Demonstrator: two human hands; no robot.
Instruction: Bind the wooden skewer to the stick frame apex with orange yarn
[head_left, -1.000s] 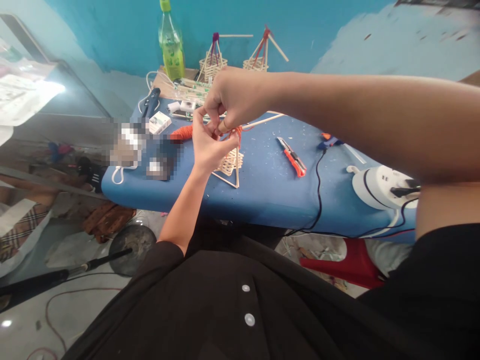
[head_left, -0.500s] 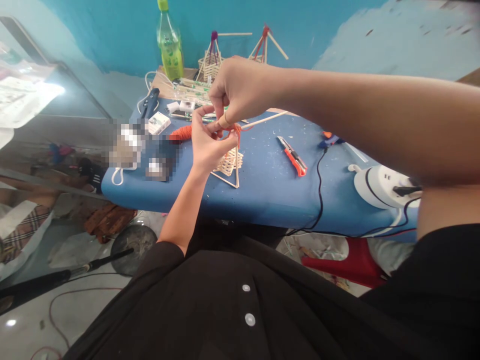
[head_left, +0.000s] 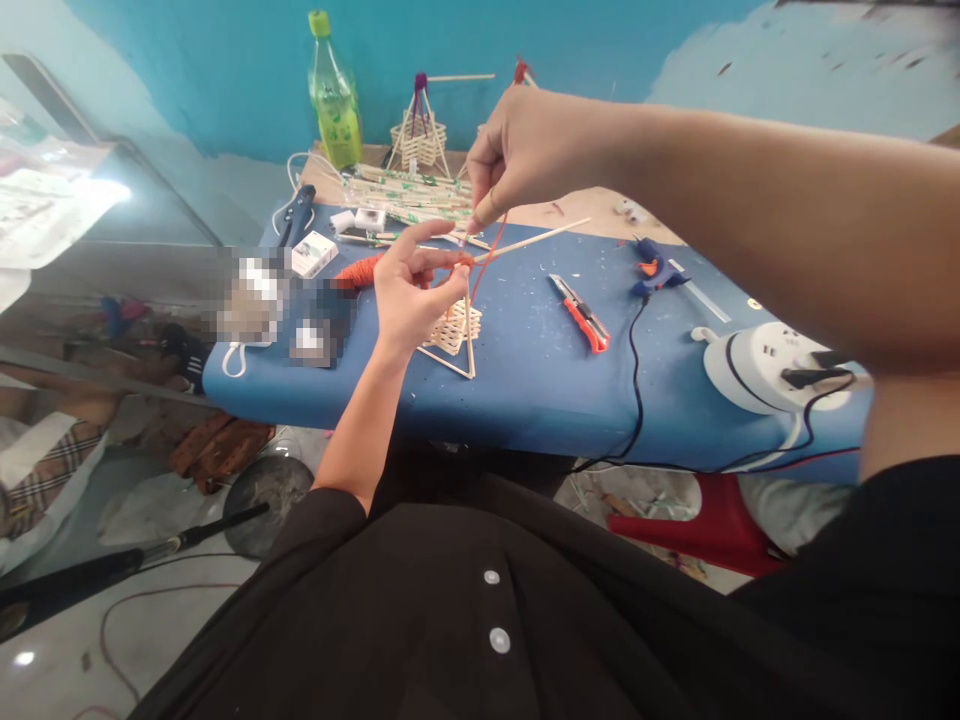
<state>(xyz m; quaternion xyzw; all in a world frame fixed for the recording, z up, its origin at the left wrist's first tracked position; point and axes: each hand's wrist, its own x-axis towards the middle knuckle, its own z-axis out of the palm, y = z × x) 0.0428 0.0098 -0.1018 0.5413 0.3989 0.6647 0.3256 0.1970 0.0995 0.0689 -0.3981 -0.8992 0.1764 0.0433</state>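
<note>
On the blue table stands a small woven stick frame [head_left: 454, 328] with a triangular base. Orange yarn [head_left: 466, 259] is wound around its top, where one long stick [head_left: 536, 238] juts out to the right. My left hand [head_left: 415, 288] pinches that wound top between thumb and fingers. Above it, my right hand [head_left: 501, 165] is closed in a pinch on the orange yarn, and a loose strand [head_left: 491, 255] hangs down past the stick. Left of my left hand lies an orange yarn bundle [head_left: 357, 273], partly covered by that hand.
A utility knife [head_left: 581, 316] and a glue gun [head_left: 651, 270] lie to the right, near a white power strip [head_left: 772, 366]. Behind are wrapped chopsticks [head_left: 405, 190], a finished-looking stick frame with purple yarn [head_left: 420, 130] and a green bottle [head_left: 335, 100]. Pliers [head_left: 298, 212] lie at left.
My right hand has moved up and to the right, away from my left hand, drawing the yarn up. My left hand keeps its pinch on the frame's top.
</note>
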